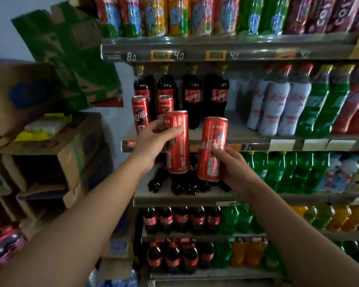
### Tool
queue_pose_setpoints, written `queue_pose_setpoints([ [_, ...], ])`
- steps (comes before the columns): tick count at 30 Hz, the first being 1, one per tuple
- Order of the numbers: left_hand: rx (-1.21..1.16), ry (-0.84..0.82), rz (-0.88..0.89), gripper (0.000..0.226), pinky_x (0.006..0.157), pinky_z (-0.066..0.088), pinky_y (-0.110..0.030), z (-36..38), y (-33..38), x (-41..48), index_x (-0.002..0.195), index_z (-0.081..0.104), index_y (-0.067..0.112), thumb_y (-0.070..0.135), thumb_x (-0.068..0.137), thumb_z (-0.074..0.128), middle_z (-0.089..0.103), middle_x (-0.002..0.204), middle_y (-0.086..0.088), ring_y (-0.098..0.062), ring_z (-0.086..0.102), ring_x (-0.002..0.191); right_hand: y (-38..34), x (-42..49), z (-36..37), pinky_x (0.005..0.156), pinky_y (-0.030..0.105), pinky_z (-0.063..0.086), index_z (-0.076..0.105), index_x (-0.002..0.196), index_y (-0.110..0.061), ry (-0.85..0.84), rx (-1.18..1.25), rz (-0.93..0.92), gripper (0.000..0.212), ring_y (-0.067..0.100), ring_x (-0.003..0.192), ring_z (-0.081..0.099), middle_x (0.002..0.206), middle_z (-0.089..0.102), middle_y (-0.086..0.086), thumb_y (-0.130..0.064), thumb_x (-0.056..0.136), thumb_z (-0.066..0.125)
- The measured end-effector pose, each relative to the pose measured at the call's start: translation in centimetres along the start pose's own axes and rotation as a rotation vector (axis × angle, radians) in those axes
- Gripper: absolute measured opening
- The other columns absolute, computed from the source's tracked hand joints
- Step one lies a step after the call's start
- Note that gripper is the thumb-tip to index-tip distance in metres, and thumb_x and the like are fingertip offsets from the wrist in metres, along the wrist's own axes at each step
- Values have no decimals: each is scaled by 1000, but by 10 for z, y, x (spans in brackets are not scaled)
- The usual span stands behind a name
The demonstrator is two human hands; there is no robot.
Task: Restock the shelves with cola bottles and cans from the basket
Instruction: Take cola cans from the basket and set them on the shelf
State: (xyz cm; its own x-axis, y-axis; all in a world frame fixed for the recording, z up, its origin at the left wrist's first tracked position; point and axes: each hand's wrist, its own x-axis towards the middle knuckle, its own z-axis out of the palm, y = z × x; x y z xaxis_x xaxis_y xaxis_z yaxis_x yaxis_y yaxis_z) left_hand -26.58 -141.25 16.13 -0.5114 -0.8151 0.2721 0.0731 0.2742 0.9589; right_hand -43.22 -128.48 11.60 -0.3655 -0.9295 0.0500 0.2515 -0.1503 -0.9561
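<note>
**Restocking under way: two cans in hand, shelf part filled**

The left hand [153, 139] is closed around a red cola can [177, 141], fingers wrapped about its upper half, held upright in front of the middle shelf [247, 139]. The right hand [234, 162] grips a second can [212, 149] by its lower half, also upright, just right of the first. Neither can rests on the shelf yet.

Two cans [140, 112] already stand at the left front of that shelf, with cola bottles [192, 96] behind them. Bare shelf space lies to the right of the standing cans, so both held cans appear still to be placed. The basket is not in view; what remains in it cannot be told.
</note>
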Motion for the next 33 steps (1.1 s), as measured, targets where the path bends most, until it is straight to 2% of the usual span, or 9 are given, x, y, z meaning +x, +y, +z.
queue_pose_setpoints([
  [4, -41, 3, 13, 36, 84, 56, -42, 9, 5, 58, 106, 68, 26, 37, 74, 79, 74, 103, 3, -16, 72, 93, -9, 56, -12, 87, 45, 55, 57, 122, -5, 10, -16, -44, 56, 30, 102, 68, 114, 69, 17, -35, 76, 68],
  [10, -79, 19, 45, 38, 82, 54, -33, 28, -9, 115, 108, 67, 25, 36, 75, 79, 72, 105, 6, -12, 70, 95, -27, 116, -29, 79, 46, 56, 57, 122, -12, 14, -96, -148, 50, 30, 100, 69, 112, 71, 12, -32, 79, 69],
  [15, -11, 57, 181, 32, 81, 52, -25, 46, -18, 154, 103, 67, 31, 36, 74, 81, 72, 99, 12, 1, 67, 91, -42, 154, -47, 85, 46, 54, 57, 123, -6, 68, -135, -264, 48, 32, 105, 67, 117, 67, 16, -26, 81, 69],
  [19, 72, 68, 226, 42, 89, 53, -32, 62, -37, 178, 109, 66, 28, 43, 72, 80, 71, 102, 12, -1, 66, 97, -45, 172, -66, 88, 43, 53, 64, 116, -13, 155, -225, -326, 57, 27, 104, 67, 112, 70, 12, -42, 69, 81],
  [24, 63, 37, 132, 45, 93, 51, -33, 70, -59, 191, 113, 65, 28, 40, 73, 81, 70, 105, 13, -2, 63, 101, -37, 187, -90, 92, 45, 53, 60, 120, -10, 181, -268, -292, 48, 28, 107, 67, 113, 70, 10, -27, 77, 71],
  [30, 123, 30, 136, 41, 81, 44, -18, 68, -59, 191, 110, 62, 32, 39, 73, 80, 68, 103, 17, 6, 61, 97, -33, 198, -97, 93, 44, 52, 59, 123, -10, 149, -357, -241, 58, 22, 106, 67, 114, 70, 8, -30, 70, 74],
  [33, 169, 74, 157, 51, 76, 41, -8, 69, -60, 187, 115, 56, 32, 39, 72, 81, 64, 102, 22, 15, 56, 92, -34, 200, -101, 83, 31, 57, 60, 120, -12, 118, -425, -243, 43, 19, 102, 69, 111, 71, 5, -22, 79, 71],
])
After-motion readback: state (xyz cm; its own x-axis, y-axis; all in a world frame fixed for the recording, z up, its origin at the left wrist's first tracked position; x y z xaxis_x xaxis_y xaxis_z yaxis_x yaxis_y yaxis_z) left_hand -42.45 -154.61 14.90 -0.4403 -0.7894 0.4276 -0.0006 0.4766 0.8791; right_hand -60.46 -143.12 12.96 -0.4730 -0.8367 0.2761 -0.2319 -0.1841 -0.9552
